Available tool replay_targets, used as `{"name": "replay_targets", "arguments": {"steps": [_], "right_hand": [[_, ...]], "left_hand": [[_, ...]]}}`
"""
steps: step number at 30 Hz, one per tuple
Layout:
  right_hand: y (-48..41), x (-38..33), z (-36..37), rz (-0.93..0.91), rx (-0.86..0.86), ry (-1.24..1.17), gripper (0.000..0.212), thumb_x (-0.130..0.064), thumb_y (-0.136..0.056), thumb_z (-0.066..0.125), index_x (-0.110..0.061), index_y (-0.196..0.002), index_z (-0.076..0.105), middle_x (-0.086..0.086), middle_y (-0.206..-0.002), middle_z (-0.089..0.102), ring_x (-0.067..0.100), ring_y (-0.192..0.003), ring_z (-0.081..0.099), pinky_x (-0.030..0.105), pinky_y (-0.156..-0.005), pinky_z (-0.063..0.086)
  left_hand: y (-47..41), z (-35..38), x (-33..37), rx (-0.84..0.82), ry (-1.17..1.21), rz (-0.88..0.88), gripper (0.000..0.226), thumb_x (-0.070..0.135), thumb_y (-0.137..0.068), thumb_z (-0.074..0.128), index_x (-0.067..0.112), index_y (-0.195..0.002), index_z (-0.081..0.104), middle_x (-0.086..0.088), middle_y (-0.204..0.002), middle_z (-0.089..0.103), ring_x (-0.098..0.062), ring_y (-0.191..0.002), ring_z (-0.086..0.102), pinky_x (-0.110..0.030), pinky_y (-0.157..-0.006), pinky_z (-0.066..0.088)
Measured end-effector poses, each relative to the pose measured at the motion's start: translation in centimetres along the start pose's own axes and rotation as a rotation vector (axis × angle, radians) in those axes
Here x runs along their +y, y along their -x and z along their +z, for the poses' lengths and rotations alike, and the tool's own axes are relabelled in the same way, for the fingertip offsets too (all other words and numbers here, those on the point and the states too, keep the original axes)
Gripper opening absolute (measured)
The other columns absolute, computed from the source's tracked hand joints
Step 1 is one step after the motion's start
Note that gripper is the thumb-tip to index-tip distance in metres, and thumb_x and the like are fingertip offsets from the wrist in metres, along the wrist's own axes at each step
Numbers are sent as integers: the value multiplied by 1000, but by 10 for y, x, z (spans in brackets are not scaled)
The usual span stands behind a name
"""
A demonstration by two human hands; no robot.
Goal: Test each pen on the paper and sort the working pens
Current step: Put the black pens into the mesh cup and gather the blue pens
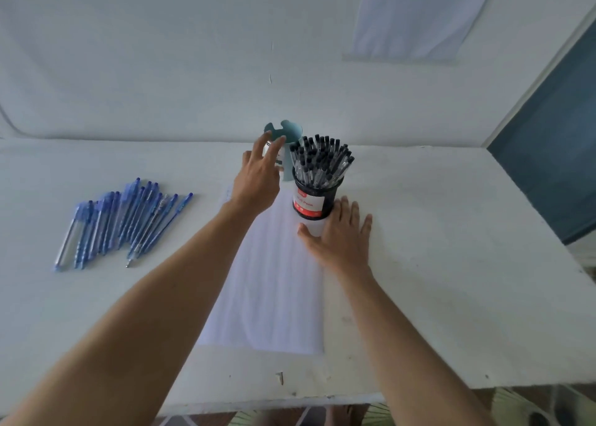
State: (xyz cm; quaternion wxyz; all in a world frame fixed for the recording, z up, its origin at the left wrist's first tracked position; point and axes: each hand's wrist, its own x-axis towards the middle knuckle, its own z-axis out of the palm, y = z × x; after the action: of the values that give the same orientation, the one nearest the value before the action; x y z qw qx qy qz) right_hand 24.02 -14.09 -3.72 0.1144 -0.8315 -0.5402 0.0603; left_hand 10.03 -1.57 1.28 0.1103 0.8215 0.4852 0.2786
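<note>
Both hands released, no pen held.
I see the left hand [258, 180] stretched out, fingers spread, at the teal cup [292, 132] near the table's [451, 232] far edge; whether it touches I cannot tell. The right hand [342, 235] lies flat on the paper [274, 296], just beside the pot [309, 203] of black pens [322, 158]. Blue pens [129, 219] lie toward the left edge.

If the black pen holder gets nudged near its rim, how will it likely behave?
Probably top-heavy: the black pen holder is tall, narrow and packed, pens fanning above its rim, so it may tip. It seems to stand on the paper, so it might slide with it.
</note>
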Motion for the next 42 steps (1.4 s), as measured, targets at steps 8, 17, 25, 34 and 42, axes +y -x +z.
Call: {"name": "replay_targets", "arguments": {"steps": [8, 17, 25, 34, 42], "right_hand": [[1, -4, -4, 20, 0, -14, 103, -73, -83, 40, -6, -157, 16, 8, -166, 11, 26, -153, 4, 55, -122, -2], [8, -13, -11, 110, -10, -213, 99, -60, -86, 55, -5, -157, 13, 10, -166, 9, 24, -153, 4, 49, -123, -1], [49, -51, -3, -54, 352, -597, 37, -15, -75, 63, -8, -111, 60, 5, -111, 62, 30, -106, 56, 39, -88, 43], [39, -72, 3, -359, -72, -327, 63, -25, -85, 56, -16, -146, 41, 1, -148, 46, 19, -139, 36, 33, -117, 19], [43, -72, 14, -371, 205, -372, 42, -18, -75, 63, -7, -115, 62, 6, -112, 65, 30, -109, 59, 41, -93, 44]], "left_hand": [[12, -12, -15, 228, 162, 55, 17, 2, -93, 64, -4, -109, 62, -23, -112, 57, -36, -88, 63, -38, -78, 53], [78, -43, -24, 314, 112, 65, 21, 11, -90, 60, 3, -109, 64, -16, -106, 61, -35, -96, 54, -39, -82, 44], [116, -57, -30, 294, 49, 136, 28, 19, -87, 56, 4, -108, 67, -14, -102, 61, -32, -91, 51, -34, -85, 40], [132, -63, -42, 218, 113, 161, 43, 15, -87, 62, 8, -129, 61, -14, -127, 56, -27, -106, 58, -29, -87, 51], [139, -85, -84, 393, 114, -231, 24, -2, -84, 64, 10, -103, 74, -10, -109, 69, -32, -103, 58, -41, -91, 45]]}}
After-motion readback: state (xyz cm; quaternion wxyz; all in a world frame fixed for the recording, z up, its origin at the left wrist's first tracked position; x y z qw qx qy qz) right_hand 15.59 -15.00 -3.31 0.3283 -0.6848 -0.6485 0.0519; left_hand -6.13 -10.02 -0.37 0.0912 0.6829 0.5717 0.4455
